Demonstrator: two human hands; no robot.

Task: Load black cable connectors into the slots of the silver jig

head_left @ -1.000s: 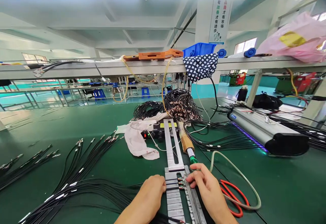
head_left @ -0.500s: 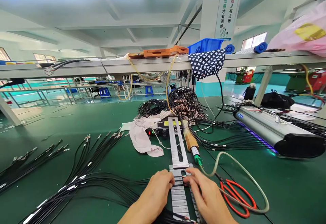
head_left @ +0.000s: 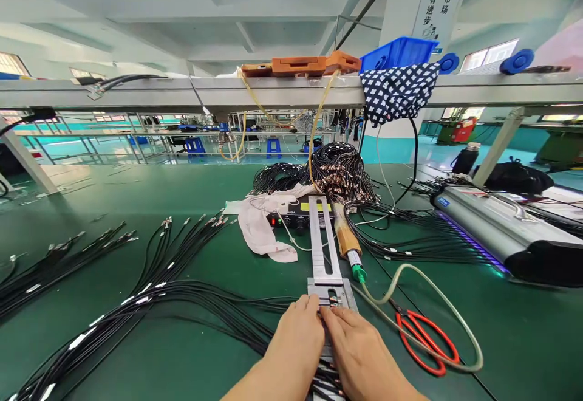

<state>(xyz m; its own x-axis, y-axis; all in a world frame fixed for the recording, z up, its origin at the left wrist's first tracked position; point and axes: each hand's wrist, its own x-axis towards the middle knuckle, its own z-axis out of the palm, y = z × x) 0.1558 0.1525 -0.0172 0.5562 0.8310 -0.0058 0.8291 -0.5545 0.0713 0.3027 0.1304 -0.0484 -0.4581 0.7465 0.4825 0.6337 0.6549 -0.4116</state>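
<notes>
A slotted metal fixture point(head_left: 319, 281) lies on the green table, with small connector ends in its upper slot. Over its ridged part, my left hand point(head_left: 298, 340) has its fingers pressed together on a black cable at the fixture's left side. Close beside it, my right hand point(head_left: 355, 346) is closed too, its fingertips at the fixture's middle, touching or nearly touching the left ones; what they pinch is too small to make out. A bundle of black cables point(head_left: 214, 304) with white labels runs in from the left and passes under my hands.
Red-handled scissors point(head_left: 426, 340) and a green-tipped dispenser point(head_left: 357, 267) with a hose lie to the right. Behind stand a black control box point(head_left: 298, 222), a white cloth point(head_left: 259, 231) and coiled cables point(head_left: 341, 173). A silver lamp unit point(head_left: 501, 225) is at the right.
My hands have come together over the fixture, the right one moving left and down from the slot. The view has shifted, so the shelf sits higher in the picture.
</notes>
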